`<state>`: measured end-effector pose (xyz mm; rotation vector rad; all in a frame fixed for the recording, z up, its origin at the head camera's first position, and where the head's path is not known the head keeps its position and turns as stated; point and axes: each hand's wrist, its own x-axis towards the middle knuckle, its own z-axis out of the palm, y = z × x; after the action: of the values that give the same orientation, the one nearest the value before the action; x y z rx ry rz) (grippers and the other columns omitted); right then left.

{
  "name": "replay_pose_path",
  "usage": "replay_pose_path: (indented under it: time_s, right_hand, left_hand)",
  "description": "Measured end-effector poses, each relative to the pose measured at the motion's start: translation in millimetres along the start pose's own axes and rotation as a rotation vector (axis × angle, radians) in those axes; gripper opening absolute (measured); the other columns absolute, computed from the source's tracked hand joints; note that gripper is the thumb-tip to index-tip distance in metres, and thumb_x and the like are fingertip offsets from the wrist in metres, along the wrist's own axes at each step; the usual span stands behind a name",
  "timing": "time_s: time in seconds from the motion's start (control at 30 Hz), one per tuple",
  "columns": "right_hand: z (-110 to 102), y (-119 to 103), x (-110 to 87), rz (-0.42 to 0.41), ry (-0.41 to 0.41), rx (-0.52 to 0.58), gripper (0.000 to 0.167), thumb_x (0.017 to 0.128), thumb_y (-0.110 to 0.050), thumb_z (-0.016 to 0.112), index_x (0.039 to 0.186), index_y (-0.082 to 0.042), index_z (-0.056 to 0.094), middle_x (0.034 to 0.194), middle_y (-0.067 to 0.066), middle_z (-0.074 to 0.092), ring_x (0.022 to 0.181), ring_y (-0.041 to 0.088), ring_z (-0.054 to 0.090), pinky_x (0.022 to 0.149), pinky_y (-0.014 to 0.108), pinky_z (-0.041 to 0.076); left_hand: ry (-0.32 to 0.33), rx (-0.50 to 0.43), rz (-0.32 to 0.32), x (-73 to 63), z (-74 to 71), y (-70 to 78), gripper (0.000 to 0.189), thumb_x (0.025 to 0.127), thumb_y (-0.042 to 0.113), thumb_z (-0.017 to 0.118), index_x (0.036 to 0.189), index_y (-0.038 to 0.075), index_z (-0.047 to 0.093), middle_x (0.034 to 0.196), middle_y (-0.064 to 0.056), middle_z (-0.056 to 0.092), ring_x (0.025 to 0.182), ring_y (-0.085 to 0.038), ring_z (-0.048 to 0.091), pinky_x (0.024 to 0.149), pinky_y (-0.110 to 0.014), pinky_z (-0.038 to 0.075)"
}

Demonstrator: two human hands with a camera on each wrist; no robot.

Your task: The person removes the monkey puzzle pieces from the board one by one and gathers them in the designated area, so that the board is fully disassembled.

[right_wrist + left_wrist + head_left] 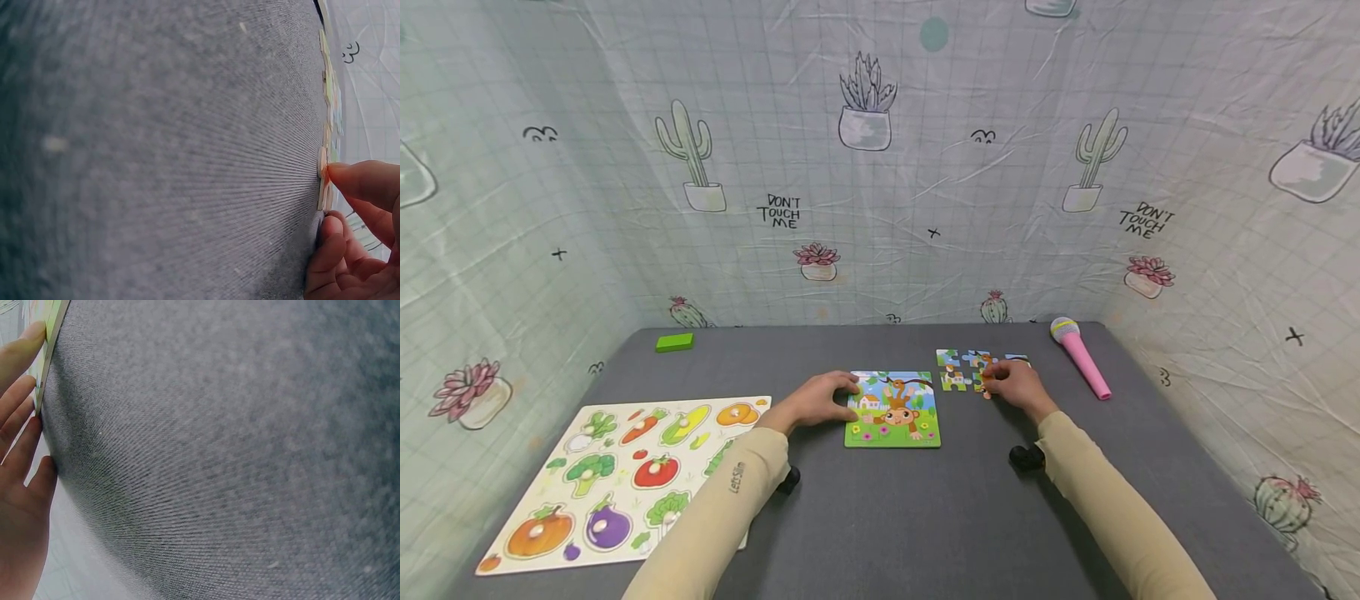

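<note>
A square picture board [893,417] with a monkey hanging from a branch lies on the grey table. My left hand [820,400] rests at its left edge, thumb and fingers apart; the left wrist view has the thumb [25,347] on the board's edge. To the right of the board are several loose jigsaw pieces [953,381]. Among them my right hand [1021,387] pinches a puzzle piece [322,164] with the thumb at its near side, other fingers curled. The hand partly covers that piece and its neighbours in the head view.
A white board with vegetable pictures [617,479] lies at the left, partly under the left forearm. At the back left is a green block [674,342]. A pink toy microphone [1081,357] lies at the back right. Printed cloth [880,217] hangs around the table.
</note>
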<state>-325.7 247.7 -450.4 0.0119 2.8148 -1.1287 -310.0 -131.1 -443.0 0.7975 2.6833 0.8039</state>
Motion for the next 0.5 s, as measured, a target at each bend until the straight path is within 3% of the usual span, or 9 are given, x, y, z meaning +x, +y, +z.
replay_pose_path:
  time_s: [0.33, 0.5]
  right_hand:
    - [0.4, -1.3, 0.6, -0.019, 0.000, -0.013, 0.025, 0.091, -0.011, 0.067, 0.112, 0.001, 0.069, 0.112, 0.019, 0.067, 0.097, 0.029, 0.058, 0.075, 0.037, 0.047]
    - [-0.4, -15.0, -5.0, -0.072, 0.028, -0.064, 0.026, 0.092, -0.012, 0.063, 0.113, 0.001, 0.069, 0.115, 0.021, 0.065, 0.092, 0.031, 0.062, 0.074, 0.039, 0.049]
  left_hand:
    - [0.004, -0.001, -0.003, 0.2, -1.2, -0.9, 0.046, 0.085, 0.025, 0.077, 0.123, 0.003, 0.065, 0.143, -0.012, 0.050, 0.136, -0.032, 0.041, 0.112, -0.047, 0.034]
    - [0.002, 0.005, -0.001, 0.8, 0.0, -1.3, 0.046, 0.085, 0.026, 0.077, 0.124, 0.003, 0.065, 0.144, -0.011, 0.050, 0.136, -0.032, 0.041, 0.112, -0.047, 0.034]
